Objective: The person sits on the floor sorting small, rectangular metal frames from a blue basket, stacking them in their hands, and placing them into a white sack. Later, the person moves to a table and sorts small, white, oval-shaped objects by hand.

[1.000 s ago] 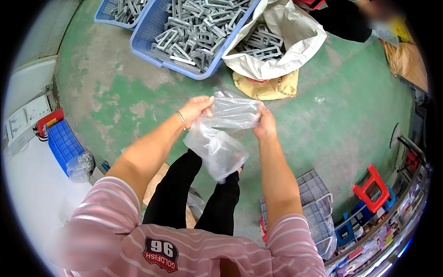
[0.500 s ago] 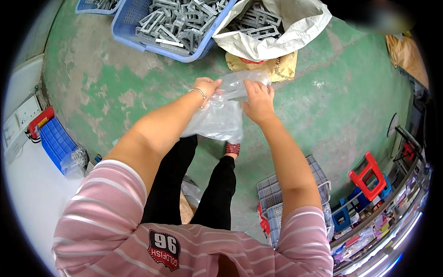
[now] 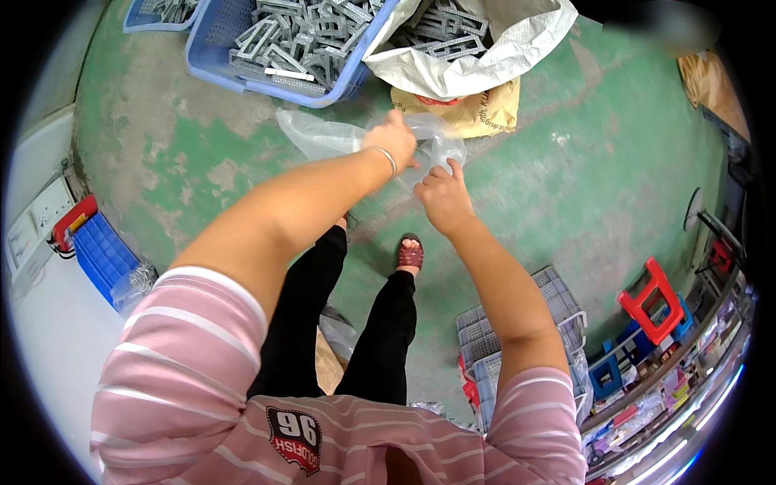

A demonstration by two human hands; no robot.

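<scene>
A clear plastic bag (image 3: 318, 135) hangs in front of me, its loose end trailing out to the left beyond my wrist. My left hand (image 3: 390, 144), a bangle at its wrist, is closed around the gathered plastic. Lower and to the right, my right hand (image 3: 444, 199) grips the bag's edge with bent fingers. Past the hands stand a blue basket (image 3: 218, 61) of grey rectangular frame-shaped parts and a white woven sack (image 3: 517, 48) with similar parts inside. A yellow printed bag (image 3: 495, 113) lies under the sack's near side.
Grey crates (image 3: 477, 331) stand on the green floor (image 3: 533, 210) at my lower right. Farther right are a red stool (image 3: 653, 299) and cluttered shelves (image 3: 647, 412). A blue crate (image 3: 105, 250) and a red fire extinguisher (image 3: 74, 220) are at the left. My sandalled foot (image 3: 411, 252) is below the hands.
The bag, which hung down over my feet, has swung up and out to the left. My left hand moved right and crossed nearer the right hand, which dropped slightly.
</scene>
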